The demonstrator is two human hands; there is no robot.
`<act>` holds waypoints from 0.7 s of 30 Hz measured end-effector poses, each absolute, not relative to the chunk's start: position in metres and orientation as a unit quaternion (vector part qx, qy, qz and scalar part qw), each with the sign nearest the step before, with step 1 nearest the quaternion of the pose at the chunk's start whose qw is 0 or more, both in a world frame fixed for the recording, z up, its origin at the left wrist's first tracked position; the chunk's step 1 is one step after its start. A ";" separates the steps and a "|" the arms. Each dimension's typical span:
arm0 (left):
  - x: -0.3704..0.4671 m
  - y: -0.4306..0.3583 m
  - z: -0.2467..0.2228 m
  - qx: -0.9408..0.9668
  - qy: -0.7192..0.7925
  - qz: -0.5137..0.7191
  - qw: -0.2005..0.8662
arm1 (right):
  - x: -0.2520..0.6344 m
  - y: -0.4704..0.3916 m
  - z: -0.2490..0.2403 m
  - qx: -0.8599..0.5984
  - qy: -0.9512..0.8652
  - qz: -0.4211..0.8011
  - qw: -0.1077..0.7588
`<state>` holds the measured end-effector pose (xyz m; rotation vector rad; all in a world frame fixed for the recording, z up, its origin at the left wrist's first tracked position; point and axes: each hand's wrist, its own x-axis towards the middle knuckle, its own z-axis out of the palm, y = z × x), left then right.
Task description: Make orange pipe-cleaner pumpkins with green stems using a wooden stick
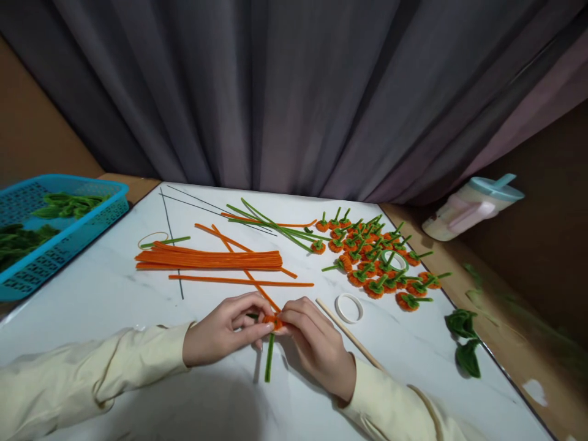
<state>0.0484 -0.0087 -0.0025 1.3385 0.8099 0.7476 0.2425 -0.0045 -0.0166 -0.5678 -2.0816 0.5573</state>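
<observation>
Both hands meet over the near middle of the white table. My left hand pinches the left side of a small orange pipe-cleaner pumpkin, and my right hand grips its right side. A green pipe-cleaner stem sticks out of it toward me. Fingers cover part of the pumpkin. Just beyond lies a bundle of orange pipe cleaners, with a few loose ones around it. A wooden stick lies close to my right hand.
Many finished-looking orange pumpkins with green stems cluster at the right. Nearby are a white ring and a green tape roll. Green pipe cleaners lie at the back. A blue basket stands left, a tumbler right.
</observation>
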 end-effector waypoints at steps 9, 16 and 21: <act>0.047 -0.007 -0.003 0.601 0.342 0.352 0.630 | 0.248 -0.002 -0.017 -0.200 -0.850 0.240 0.423; 0.047 -0.009 -0.002 0.677 0.372 0.350 0.530 | 0.246 -0.004 -0.017 -0.203 -0.851 0.230 0.427; 0.047 -0.010 -0.003 0.706 0.376 0.350 0.488 | 0.246 -0.002 -0.011 -0.186 -0.868 0.188 0.420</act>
